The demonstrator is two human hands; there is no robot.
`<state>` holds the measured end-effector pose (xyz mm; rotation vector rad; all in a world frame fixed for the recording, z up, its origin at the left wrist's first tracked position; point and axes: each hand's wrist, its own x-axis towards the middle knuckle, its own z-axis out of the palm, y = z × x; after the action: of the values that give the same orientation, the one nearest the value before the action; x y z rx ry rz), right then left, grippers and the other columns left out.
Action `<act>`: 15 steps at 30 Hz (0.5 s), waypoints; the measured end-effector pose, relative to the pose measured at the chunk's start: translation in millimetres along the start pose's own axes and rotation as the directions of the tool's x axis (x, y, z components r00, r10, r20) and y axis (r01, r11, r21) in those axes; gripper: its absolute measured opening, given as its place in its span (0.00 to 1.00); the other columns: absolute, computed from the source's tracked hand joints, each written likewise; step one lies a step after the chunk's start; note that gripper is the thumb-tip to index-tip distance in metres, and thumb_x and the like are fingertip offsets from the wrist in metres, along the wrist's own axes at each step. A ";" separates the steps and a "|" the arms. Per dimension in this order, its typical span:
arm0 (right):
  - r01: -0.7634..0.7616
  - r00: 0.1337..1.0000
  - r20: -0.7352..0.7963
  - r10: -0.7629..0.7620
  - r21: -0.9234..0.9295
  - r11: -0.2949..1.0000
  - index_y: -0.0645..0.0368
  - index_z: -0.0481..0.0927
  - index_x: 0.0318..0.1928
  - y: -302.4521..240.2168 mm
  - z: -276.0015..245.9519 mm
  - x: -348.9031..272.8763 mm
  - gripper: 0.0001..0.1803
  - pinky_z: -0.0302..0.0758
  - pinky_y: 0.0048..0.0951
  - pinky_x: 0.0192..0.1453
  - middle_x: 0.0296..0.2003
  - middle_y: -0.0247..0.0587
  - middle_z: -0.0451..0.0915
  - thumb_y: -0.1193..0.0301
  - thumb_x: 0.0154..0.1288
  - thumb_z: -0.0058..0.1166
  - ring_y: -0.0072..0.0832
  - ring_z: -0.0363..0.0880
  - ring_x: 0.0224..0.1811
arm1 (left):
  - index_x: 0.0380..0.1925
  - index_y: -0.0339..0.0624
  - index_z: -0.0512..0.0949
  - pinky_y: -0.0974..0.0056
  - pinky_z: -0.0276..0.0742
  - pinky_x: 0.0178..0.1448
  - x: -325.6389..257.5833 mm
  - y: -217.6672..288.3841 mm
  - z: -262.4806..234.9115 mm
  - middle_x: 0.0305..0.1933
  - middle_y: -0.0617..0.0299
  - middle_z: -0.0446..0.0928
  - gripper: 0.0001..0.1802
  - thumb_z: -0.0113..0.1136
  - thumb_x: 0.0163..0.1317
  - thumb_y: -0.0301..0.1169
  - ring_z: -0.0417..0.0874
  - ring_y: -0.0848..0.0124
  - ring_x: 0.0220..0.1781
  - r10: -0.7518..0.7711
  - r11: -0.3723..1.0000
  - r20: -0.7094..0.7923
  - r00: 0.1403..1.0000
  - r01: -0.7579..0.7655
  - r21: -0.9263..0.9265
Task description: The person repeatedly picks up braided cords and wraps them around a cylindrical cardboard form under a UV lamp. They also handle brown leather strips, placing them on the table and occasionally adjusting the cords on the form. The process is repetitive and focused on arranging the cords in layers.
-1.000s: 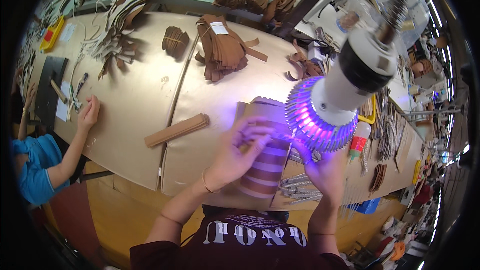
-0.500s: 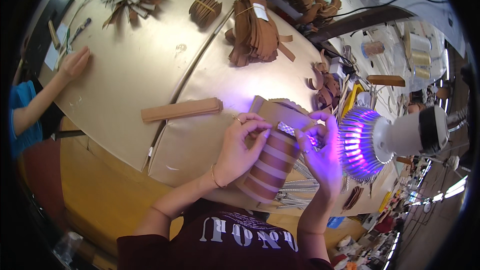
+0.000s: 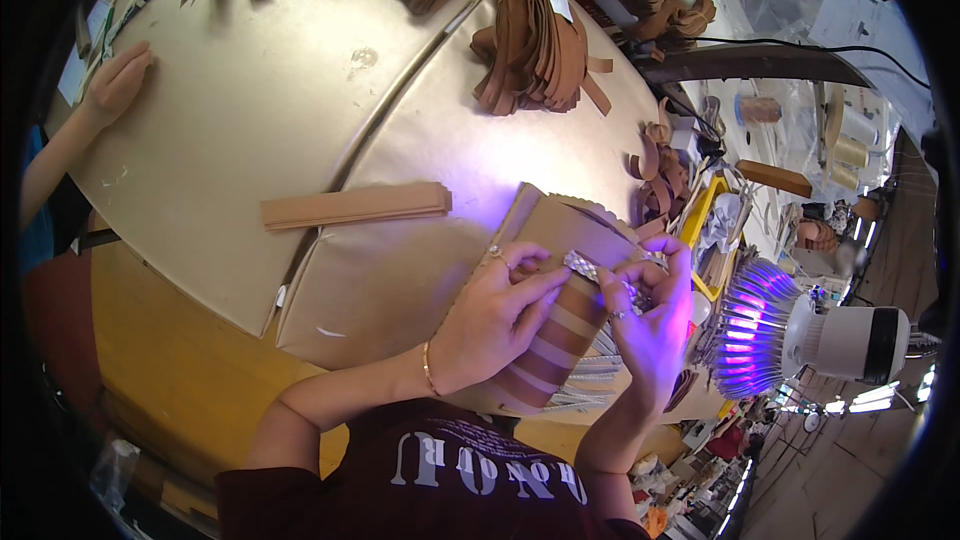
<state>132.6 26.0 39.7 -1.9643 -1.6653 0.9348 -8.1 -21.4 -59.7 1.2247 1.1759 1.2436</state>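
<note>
Two hands meet over the striped leather panel (image 3: 560,325) at the table's near right edge: my left hand (image 3: 495,315) presses it flat, my right hand (image 3: 650,325) pinches a small silver strip (image 3: 583,265). I judge the strip could slip or land crooked under the lamp's (image 3: 800,335) glare.

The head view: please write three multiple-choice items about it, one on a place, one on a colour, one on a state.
1. Where does the long wooden block lie?
A. on the tan table cover, left of the hands
B. under the lamp
C. on the person's lap

2. What colour is the light of the lamp?
A. green
B. purple
C. red

3. What does the left hand do?
A. hangs free
B. rests on the striped brown piece
C. holds a pen

Answers: 1 A, the block lies flat on the cover; 2 B, the glow tints the right hand; 3 B, its fingers press the piece.
</note>
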 end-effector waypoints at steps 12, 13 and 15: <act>-0.022 0.999 -0.027 0.034 0.343 0.939 0.64 0.69 0.53 27.6 0.3 -5.8 0.23 0.75 0.26 0.39 0.31 0.40 0.81 0.78 0.59 0.64 0.24 0.80 0.35 | 0.61 0.40 0.71 0.42 0.49 0.74 81.7 109.7 21.0 0.56 0.47 0.77 0.50 0.71 0.45 0.63 0.74 0.50 0.64 0.517 0.849 0.036 0.855 -0.507 -0.147; -0.003 0.999 -0.031 0.013 0.309 0.951 0.65 0.70 0.52 32.3 -2.7 -5.9 0.23 0.75 0.27 0.40 0.32 0.41 0.81 0.78 0.59 0.64 0.25 0.80 0.35 | 0.61 0.40 0.71 0.40 0.46 0.75 86.1 114.4 26.8 0.56 0.47 0.77 0.50 0.70 0.45 0.64 0.75 0.51 0.63 0.489 0.870 0.119 0.864 -0.472 -0.145; 0.042 0.998 -0.044 -0.034 0.198 0.979 0.65 0.71 0.52 40.6 -6.8 -5.5 0.22 0.75 0.29 0.41 0.33 0.42 0.81 0.76 0.58 0.64 0.27 0.81 0.37 | 0.58 0.42 0.73 0.42 0.48 0.74 92.4 117.1 30.0 0.54 0.50 0.79 0.46 0.74 0.43 0.59 0.78 0.54 0.59 0.499 0.862 0.205 0.842 -0.459 -0.215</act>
<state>165.7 12.9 18.2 -1.8017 -1.5182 0.9992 20.0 66.4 61.3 1.5628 0.5794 1.4572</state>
